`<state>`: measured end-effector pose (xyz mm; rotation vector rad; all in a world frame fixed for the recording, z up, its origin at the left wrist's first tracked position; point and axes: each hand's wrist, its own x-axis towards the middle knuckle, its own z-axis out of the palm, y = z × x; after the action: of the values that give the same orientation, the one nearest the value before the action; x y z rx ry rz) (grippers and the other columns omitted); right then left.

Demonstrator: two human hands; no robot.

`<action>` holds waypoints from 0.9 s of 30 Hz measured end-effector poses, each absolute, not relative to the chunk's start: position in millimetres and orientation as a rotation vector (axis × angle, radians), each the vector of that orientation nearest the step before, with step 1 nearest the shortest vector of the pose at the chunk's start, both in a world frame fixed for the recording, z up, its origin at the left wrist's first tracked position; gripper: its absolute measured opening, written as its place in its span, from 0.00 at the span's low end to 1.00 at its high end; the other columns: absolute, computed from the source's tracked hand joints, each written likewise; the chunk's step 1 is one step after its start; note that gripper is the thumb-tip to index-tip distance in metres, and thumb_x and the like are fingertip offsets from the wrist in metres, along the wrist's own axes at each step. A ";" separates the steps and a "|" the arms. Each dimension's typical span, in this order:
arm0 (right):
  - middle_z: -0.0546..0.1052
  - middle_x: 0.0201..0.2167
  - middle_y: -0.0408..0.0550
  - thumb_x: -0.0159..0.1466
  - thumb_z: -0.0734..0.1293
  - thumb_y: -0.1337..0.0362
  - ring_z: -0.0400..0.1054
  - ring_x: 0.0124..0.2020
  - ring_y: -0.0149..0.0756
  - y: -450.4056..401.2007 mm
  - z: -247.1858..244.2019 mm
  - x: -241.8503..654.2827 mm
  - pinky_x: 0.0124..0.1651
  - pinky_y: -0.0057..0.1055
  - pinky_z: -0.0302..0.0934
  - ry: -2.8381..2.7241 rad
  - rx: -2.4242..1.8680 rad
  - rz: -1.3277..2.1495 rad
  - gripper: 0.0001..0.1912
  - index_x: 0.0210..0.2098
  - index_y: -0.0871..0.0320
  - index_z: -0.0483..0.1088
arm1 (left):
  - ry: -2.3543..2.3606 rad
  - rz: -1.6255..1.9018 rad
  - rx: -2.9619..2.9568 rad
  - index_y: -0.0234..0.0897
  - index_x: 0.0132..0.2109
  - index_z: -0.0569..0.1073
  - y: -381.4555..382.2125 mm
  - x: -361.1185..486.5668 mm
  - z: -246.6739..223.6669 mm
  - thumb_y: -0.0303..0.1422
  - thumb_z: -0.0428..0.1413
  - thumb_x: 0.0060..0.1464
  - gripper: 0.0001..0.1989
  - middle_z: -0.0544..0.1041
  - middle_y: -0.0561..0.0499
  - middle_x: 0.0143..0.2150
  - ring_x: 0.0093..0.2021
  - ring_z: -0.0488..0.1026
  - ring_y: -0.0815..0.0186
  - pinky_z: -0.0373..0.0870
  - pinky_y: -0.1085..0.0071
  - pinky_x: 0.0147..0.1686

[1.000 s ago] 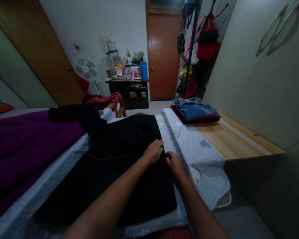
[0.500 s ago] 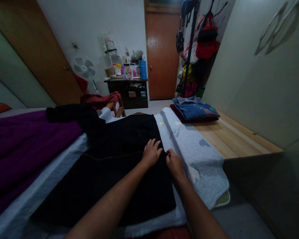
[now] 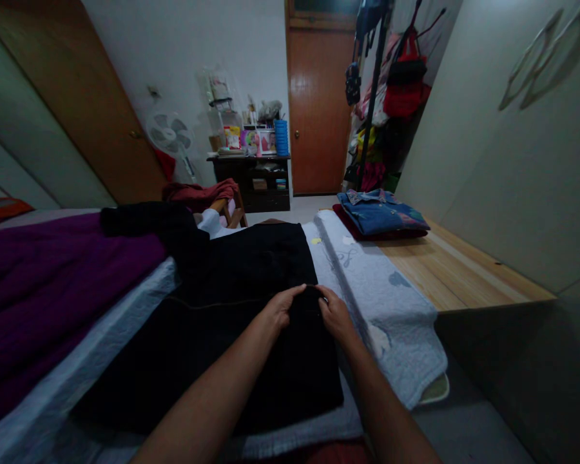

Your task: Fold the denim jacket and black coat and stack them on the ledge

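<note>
A black garment [image 3: 251,258] lies spread over the bed, with a sleeve-like part stretching to the far left and a thin brown line running across it. On its right side, my left hand [image 3: 281,308] has its thumb and fingers closed on a fold of the cloth. Close beside it, my right hand [image 3: 334,312] pinches the same raised fold near the garment's right edge. Both fingertips almost meet along this fold. Part of the cloth is hidden behind my hands and forearms.
A purple blanket [image 3: 67,270] covers the left of the bed. The pale quilted bed cover [image 3: 386,303] lies to the right. A folded denim garment [image 3: 381,209] rests on a dark red one atop the wooden ledge [image 3: 454,270]. A fan [image 3: 171,134] and door [image 3: 321,109] stand behind.
My left hand has gone from lying flat on the black garment to pinching its cloth. A fold is now lifted between both hands. The view has shifted slightly.
</note>
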<state>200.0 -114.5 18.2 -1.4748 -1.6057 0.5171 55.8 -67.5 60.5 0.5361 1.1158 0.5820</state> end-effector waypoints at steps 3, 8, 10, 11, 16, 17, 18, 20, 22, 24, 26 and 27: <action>0.72 0.54 0.51 0.62 0.55 0.70 0.64 0.56 0.35 -115.5 14.8 198.2 0.62 0.37 0.55 -1.654 -1.502 0.461 0.22 0.54 0.57 0.68 | 1.009 0.537 0.430 0.32 0.31 0.74 -65.7 58.5 59.8 0.35 0.60 0.49 0.09 0.78 0.46 0.25 0.23 0.75 0.60 0.76 0.61 0.30; 0.67 0.60 0.54 0.62 0.54 0.73 0.60 0.60 0.37 -114.6 7.5 191.9 0.63 0.40 0.53 -1.778 -1.551 0.316 0.25 0.57 0.60 0.66 | 0.980 0.674 0.451 0.32 0.32 0.74 -63.4 59.5 57.2 0.33 0.59 0.50 0.07 0.78 0.48 0.24 0.23 0.76 0.63 0.76 0.65 0.31; 0.65 0.61 0.55 0.63 0.53 0.74 0.58 0.61 0.37 -115.1 6.6 186.5 0.63 0.39 0.53 -1.841 -1.565 0.293 0.26 0.59 0.60 0.65 | 0.980 0.709 0.483 0.32 0.32 0.74 -63.0 57.1 56.1 0.34 0.58 0.51 0.07 0.78 0.47 0.25 0.25 0.76 0.62 0.76 0.65 0.32; 0.65 0.61 0.55 0.63 0.53 0.74 0.58 0.62 0.37 -115.8 6.6 183.5 0.63 0.40 0.53 -1.870 -1.581 0.279 0.26 0.59 0.60 0.64 | 0.996 0.734 0.526 0.32 0.32 0.74 -62.9 55.6 55.1 0.34 0.58 0.51 0.08 0.78 0.47 0.26 0.25 0.77 0.62 0.76 0.65 0.33; 0.62 0.63 0.52 0.63 0.55 0.75 0.54 0.63 0.42 -121.4 6.5 169.6 0.62 0.42 0.53 -2.011 -1.684 0.192 0.28 0.62 0.59 0.60 | 1.169 0.857 0.764 0.32 0.37 0.72 -62.5 49.6 43.5 0.28 0.58 0.50 0.06 0.78 0.48 0.30 0.29 0.77 0.63 0.75 0.64 0.38; 0.62 0.64 0.52 0.63 0.54 0.74 0.54 0.64 0.43 -122.8 6.2 167.8 0.61 0.42 0.53 -2.032 -1.702 0.181 0.29 0.63 0.59 0.60 | 1.191 0.881 0.781 0.33 0.40 0.71 -62.4 48.6 40.5 0.27 0.58 0.49 0.09 0.79 0.48 0.32 0.31 0.77 0.63 0.74 0.64 0.40; 0.61 0.64 0.51 0.63 0.54 0.74 0.53 0.64 0.43 -124.0 6.0 166.4 0.61 0.42 0.53 -2.050 -1.718 0.172 0.29 0.63 0.58 0.59 | 1.204 0.904 0.784 0.33 0.43 0.70 -62.4 47.6 37.8 0.25 0.58 0.48 0.13 0.79 0.48 0.34 0.34 0.77 0.64 0.73 0.65 0.42; 0.61 0.64 0.50 0.63 0.55 0.74 0.52 0.65 0.44 -126.1 5.9 164.8 0.60 0.42 0.53 -2.082 -1.737 0.162 0.29 0.63 0.57 0.58 | 1.272 0.950 0.875 0.35 0.53 0.65 -63.9 44.8 34.3 0.23 0.59 0.46 0.25 0.78 0.46 0.43 0.42 0.76 0.63 0.70 0.65 0.48; 0.62 0.64 0.49 0.63 0.56 0.73 0.51 0.65 0.44 -127.0 6.4 164.1 0.60 0.43 0.52 -2.116 -1.749 0.168 0.29 0.63 0.55 0.59 | 1.396 0.925 1.164 0.37 0.61 0.57 -68.4 41.1 34.5 0.23 0.60 0.45 0.36 0.75 0.43 0.51 0.50 0.73 0.59 0.66 0.64 0.52; 0.62 0.63 0.48 0.64 0.56 0.71 0.50 0.65 0.45 -127.0 7.4 163.5 0.60 0.45 0.52 -2.137 -1.768 0.179 0.27 0.62 0.53 0.60 | 1.563 0.816 1.590 0.36 0.66 0.50 -76.1 37.4 38.2 0.26 0.60 0.46 0.42 0.71 0.38 0.56 0.55 0.69 0.53 0.63 0.59 0.54; 0.62 0.64 0.47 0.65 0.55 0.70 0.50 0.65 0.46 -126.3 8.5 162.3 0.59 0.46 0.52 -2.145 -1.787 0.183 0.26 0.61 0.52 0.61 | 1.719 0.719 1.981 0.36 0.66 0.53 -84.4 34.3 43.3 0.27 0.58 0.48 0.39 0.66 0.34 0.60 0.58 0.65 0.46 0.60 0.52 0.55; 0.62 0.64 0.47 0.65 0.55 0.70 0.50 0.65 0.46 -126.0 9.1 161.7 0.59 0.47 0.51 -2.148 -1.794 0.184 0.26 0.61 0.52 0.61 | 1.770 0.710 2.147 0.37 0.65 0.55 -87.4 33.0 45.2 0.27 0.57 0.50 0.36 0.63 0.34 0.62 0.60 0.62 0.44 0.58 0.49 0.57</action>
<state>161.7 -126.0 9.1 -1.7936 -2.1479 0.1837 33.0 -87.4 45.2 2.1468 1.7695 0.7103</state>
